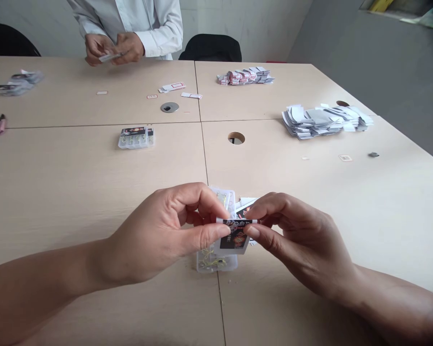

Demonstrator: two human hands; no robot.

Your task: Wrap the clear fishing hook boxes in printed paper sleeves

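Note:
Between both hands is a small printed card [234, 240], black with a reddish picture and a pale border, its upper edge bent over. My left hand [173, 230] pinches its left side between thumb and fingers. On the right side, my right hand [299, 240] pinches the same card by its upper corner. Below the card lies a clear plastic box [216, 262] with yellowish stringy pieces inside, partly covered by the card and my left fingers. More printed cards [243, 209] lie just behind, mostly hidden by my hands.
Two clear boxes with black labels [133, 138] sit ahead to the left. Paper piles [324, 121] and red-edged slips [245, 76] lie at the right. The table has a round hole [236, 138]. Across it, a person in a white shirt [130, 24] handles a pale piece.

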